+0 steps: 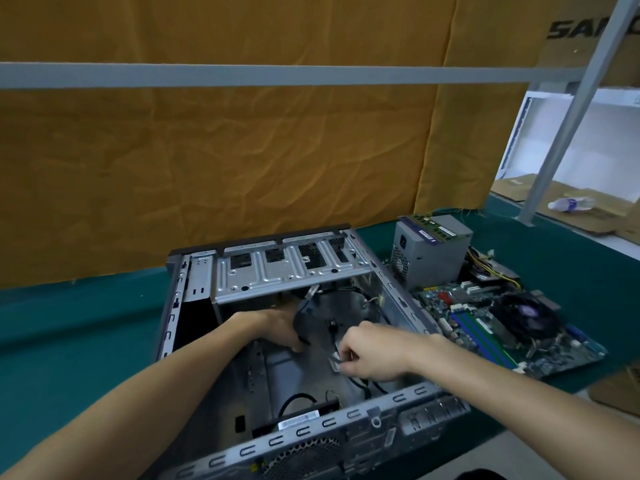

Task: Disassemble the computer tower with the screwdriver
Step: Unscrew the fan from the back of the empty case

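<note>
Lying on its side with the open face up, the computer tower [277,341] sits on the green table [69,341], and everything else is placed from it. Both hands reach down inside its shell. The left hand [277,327] is deep in the tower, just below the silver drive cage [287,268], its fingers curled round the edge of a dark, rounded part [322,320] that looks like a fan or shroud; motion blur hides the detail. The right hand [374,351] is nearer the tower's right wall, fingers bent tight and pinching a small pale connector [337,358] with black cables [367,386] trailing beneath it. Whether any screwdriver is in either hand I cannot tell; none is plainly visible. To the right of the tower, on the same table, a motherboard [502,327] lies flat with its black cooler fan facing up. Behind that board, beside the tower's far right corner, stands a grey power supply [429,254] with memory sticks [433,230] resting on top. Beyond the tower hangs crumpled brown paper [225,150].
</note>
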{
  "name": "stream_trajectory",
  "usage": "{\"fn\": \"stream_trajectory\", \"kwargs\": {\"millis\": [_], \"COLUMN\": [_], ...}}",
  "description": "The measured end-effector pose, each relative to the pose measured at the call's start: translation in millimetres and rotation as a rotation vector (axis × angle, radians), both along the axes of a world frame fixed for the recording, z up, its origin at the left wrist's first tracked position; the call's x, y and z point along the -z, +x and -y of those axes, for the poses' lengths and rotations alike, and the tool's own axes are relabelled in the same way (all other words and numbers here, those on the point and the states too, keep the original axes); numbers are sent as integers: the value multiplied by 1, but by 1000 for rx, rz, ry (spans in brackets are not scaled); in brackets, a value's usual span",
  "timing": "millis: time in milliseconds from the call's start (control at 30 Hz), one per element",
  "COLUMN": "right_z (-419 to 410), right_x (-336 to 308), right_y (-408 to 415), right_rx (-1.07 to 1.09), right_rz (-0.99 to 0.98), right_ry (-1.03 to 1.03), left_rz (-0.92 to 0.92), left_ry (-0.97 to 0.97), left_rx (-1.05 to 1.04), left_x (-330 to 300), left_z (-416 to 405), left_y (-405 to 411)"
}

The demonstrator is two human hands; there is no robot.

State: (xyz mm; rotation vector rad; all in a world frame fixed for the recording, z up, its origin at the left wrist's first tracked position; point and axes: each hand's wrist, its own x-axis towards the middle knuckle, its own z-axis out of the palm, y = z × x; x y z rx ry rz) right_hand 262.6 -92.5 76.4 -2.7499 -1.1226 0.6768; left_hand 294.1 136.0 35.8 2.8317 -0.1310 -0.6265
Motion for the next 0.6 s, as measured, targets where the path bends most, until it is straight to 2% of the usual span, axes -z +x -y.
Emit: {"fn": "stream_trajectory", "kwargs": {"millis": [100,200,267,367,433,467,533,600], "right_z": [5,4,5,9,10,11,13,17], "right_x": [1,-2,-7,-20,-32,-37,-46,-48], "right_y": [-2,-8,-12,-13,-12,-11,1,18], "right_rx": [16,57,71,137,202,224,297,385], "right_rz": [-120,-203,-239,-131,-44,0,128,291], "right_ry": [-64,-63,-71,-56,100,201,421,558], "left_rz": [-60,-246,-330,-357,-375,-331,-109,8], "left_ry": [-100,-292,-419,-645,-845,-899,-853,-813], "left_rx": [78,184,179,66,-34,-102,-283,-455], "left_x": [-6,-14,-21,-28,-27,-24,-19,-11], "left_z": [15,27,38,55,66,72,78,83], "left_y": [-5,-11,-18,-23,-22,-21,-12,-1]}}
